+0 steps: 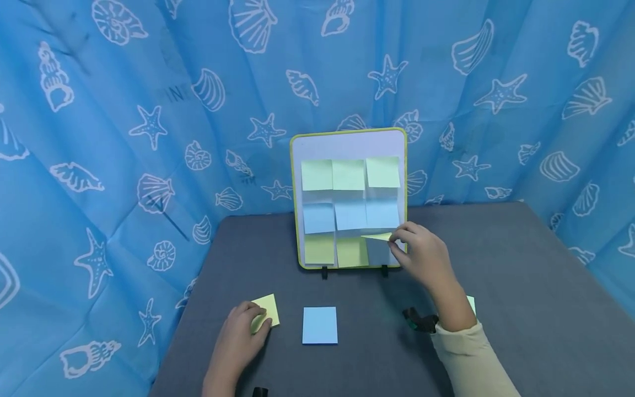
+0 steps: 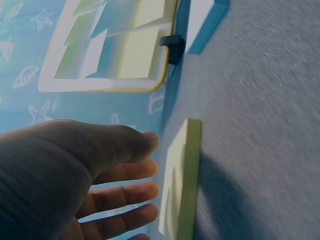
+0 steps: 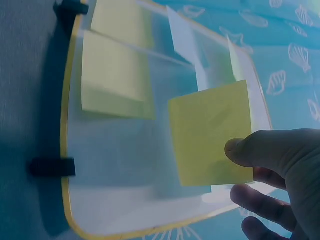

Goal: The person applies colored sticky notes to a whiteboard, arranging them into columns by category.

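Between thumb and fingers, my right hand [image 1: 421, 255] pinches a yellow sticky note [image 3: 207, 132]. The note is held in front of the lower right of a small whiteboard [image 1: 347, 145] with a yellow rim. Green sticky notes [image 1: 348, 175] line the board's top row, blue sticky notes [image 1: 350, 214] the middle, and two yellow sticky notes [image 1: 319, 250] hang at lower left. My left hand [image 1: 241, 332] is at a yellow sticky-note pad [image 1: 271, 310] on the table, its fingers loosely extended beside the pad; whether they touch it I cannot tell.
A blue sticky-note pad [image 1: 319, 325] lies mid-table. The corner of a pale green pad [image 1: 471, 302] shows behind the right wrist. Black clips [image 1: 324, 272] support the board's lower edge on the grey table [image 1: 521, 264]. A blue shell-patterned curtain [image 1: 317, 66] hangs behind.
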Demonstrator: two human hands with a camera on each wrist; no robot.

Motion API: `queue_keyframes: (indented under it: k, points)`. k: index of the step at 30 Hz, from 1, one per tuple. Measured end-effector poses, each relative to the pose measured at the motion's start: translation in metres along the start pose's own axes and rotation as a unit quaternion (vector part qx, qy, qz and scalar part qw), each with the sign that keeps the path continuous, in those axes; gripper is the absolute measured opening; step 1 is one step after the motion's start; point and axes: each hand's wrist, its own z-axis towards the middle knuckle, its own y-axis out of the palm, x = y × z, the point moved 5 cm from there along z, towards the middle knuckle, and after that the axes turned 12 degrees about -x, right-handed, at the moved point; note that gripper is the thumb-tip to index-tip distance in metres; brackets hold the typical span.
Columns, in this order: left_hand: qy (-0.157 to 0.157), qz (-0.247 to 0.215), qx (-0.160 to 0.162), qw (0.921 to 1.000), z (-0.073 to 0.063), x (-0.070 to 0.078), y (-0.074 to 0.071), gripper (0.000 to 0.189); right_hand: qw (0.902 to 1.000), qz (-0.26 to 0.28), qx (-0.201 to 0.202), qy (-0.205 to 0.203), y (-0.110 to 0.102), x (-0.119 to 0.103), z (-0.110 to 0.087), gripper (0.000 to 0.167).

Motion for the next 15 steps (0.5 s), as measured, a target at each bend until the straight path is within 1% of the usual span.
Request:
queue_keyframes:
  k: [3,5,9,15]
  points:
    - [0.016,-0.005,-0.001,0.9999,0.004,0.007,-0.002,0.021,1.0,0.002,0.0,0.009,-0.002,0.007,-0.002,0.017]
    - [0.031,-0.007,0.003,0.9995,0.005,0.013,-0.004,0.022,0.9999,0.004,-0.002,0.014,-0.002,0.011,-0.003,0.018]
    - [0.063,-0.008,0.013,0.9979,0.01,0.029,-0.01,0.023,0.9998,0.004,-0.007,0.021,-0.003,0.014,-0.004,0.015]
    - [0.098,-0.002,0.025,0.9949,0.018,0.055,-0.016,0.023,0.9996,-0.004,-0.011,0.025,-0.001,0.017,-0.004,0.013]
